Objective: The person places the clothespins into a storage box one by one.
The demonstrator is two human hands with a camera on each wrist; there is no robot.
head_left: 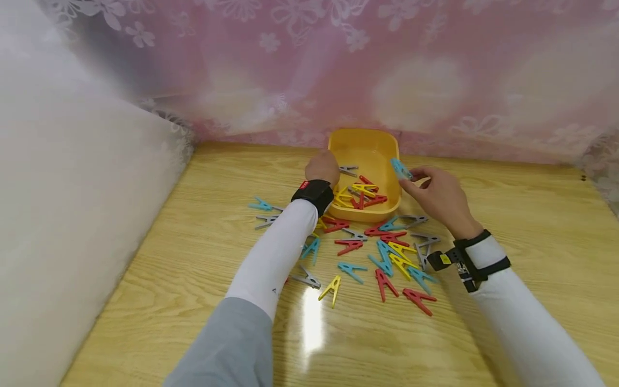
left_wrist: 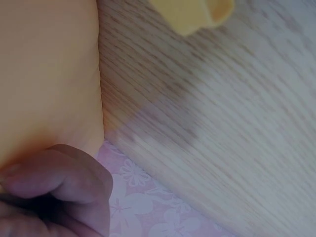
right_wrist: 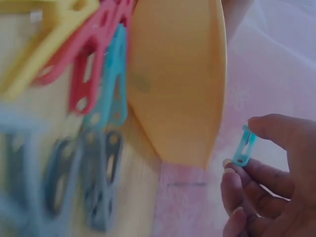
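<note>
Nearest us in the head view, a grey sleeve [head_left: 227, 344] leads to the left hand [head_left: 323, 167] at the left side of a yellow tub [head_left: 364, 216], which stands just beyond loose clips [head_left: 355, 245] on the worktop [head_left: 532, 215], probably for short reach. From the left wrist, we see curled fingers [left_wrist: 81, 173] beside the tub; whether that grip clasps it, we cannot tell. From the right wrist, the right hand [right_wrist: 298, 170] pinches a blue clip [right_wrist: 244, 146] just beside the tub, by thumb and fingertips, likely because it is slim.
</note>
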